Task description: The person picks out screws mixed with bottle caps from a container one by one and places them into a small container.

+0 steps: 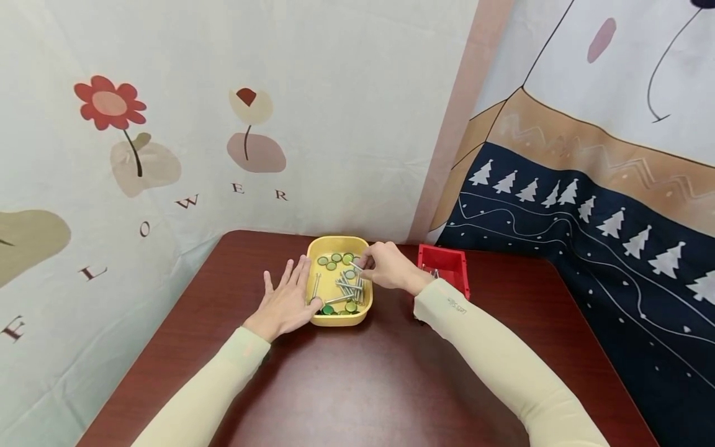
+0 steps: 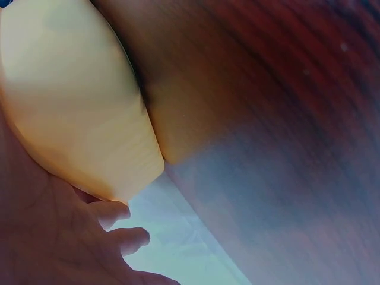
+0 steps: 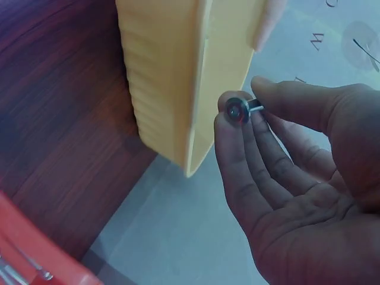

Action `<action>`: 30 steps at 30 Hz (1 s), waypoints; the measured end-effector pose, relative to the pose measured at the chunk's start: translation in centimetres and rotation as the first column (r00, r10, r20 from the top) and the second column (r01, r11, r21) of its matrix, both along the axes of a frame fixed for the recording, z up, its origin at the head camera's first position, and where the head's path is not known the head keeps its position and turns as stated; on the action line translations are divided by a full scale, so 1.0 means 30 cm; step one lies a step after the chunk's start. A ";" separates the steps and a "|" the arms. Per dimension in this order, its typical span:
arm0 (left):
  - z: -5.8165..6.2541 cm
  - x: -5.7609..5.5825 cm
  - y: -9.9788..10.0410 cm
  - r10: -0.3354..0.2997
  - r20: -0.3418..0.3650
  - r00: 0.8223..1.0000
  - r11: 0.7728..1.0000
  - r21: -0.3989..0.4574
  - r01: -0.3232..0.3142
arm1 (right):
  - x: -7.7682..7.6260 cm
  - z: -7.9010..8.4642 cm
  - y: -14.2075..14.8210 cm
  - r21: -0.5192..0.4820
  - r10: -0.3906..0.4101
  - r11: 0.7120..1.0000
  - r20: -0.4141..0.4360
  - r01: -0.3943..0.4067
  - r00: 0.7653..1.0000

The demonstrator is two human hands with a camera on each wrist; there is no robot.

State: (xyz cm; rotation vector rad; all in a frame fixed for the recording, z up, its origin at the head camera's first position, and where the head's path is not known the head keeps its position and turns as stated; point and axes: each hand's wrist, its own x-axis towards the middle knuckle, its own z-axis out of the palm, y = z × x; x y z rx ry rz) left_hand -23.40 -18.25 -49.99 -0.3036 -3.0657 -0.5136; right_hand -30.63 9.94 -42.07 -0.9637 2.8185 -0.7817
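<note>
Screw, one, pinched between thumb and fingers of the right hand, over the right side of one yellow tray; left hand spread wide against its left rim. Tray holds at least eight green discs, one lone screw at left and an overlapping screw pile, count unclear. One red bin at right, metal pieces inside, partly blocked by the right sleeve.

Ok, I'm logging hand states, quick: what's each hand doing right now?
Left hand: open, against the tray.
Right hand: closed, pinching a bolt.
</note>
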 end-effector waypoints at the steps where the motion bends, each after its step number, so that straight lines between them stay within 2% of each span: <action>1: -0.001 0.000 0.000 -0.001 0.001 1.000 1.000 0.000 0.001 | 0.000 0.000 0.010 -0.009 -0.005 1.000 0.018 0.005 1.000; 8: -0.007 -0.001 0.003 -0.002 0.015 1.000 1.000 0.003 0.002 | 0.003 -0.005 0.076 -0.130 -0.055 0.988 0.206 0.083 0.977; 13: -0.006 0.000 0.002 -0.001 0.011 1.000 1.000 -0.009 0.001 | 0.002 -0.005 0.123 -0.204 -0.045 0.973 0.280 0.106 0.959; 20: -0.006 -0.002 -0.001 -0.009 -0.003 1.000 1.000 -0.002 0.009 | -0.001 -0.003 0.178 -0.321 -0.055 0.930 0.355 0.177 0.933; 30: -0.005 -0.007 -0.003 -0.006 -0.003 1.000 1.000 -0.007 0.006 | -0.020 -0.022 0.260 -0.435 -0.066 0.848 0.479 0.302 0.875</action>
